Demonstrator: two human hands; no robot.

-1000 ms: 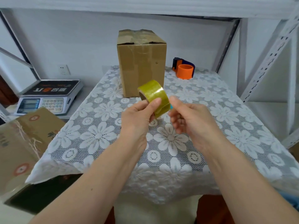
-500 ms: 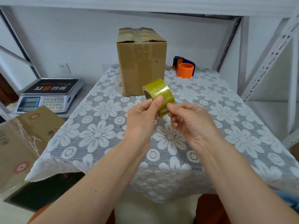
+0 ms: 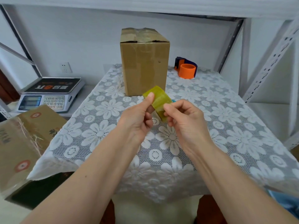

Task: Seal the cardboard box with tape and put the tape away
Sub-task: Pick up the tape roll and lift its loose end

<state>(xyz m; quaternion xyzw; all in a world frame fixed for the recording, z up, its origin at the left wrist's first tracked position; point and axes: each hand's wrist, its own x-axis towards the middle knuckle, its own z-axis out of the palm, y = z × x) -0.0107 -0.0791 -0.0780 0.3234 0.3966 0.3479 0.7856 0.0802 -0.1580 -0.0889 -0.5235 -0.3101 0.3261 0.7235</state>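
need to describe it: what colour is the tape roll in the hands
Yellowish-green tape roll, seen in the head view.

I see the roll of tape [image 3: 159, 101] held up above the desk [image 3: 226, 126], well in front of the cardboard box [image 3: 144, 62]. It is a wide roll of yellowish, see-through packing tape, tilted so its outer band faces me and slopes down to the right; its core is mostly hidden. My left hand [image 3: 137, 120] pinches it with the thumb on the upper left of the band, and my right hand [image 3: 186, 120] grips its lower right edge. The box is plain brown, taller than wide, standing upright at the far middle of the desk. Its top flaps are folded shut, with glossy clear tape across the top and running down the front face.
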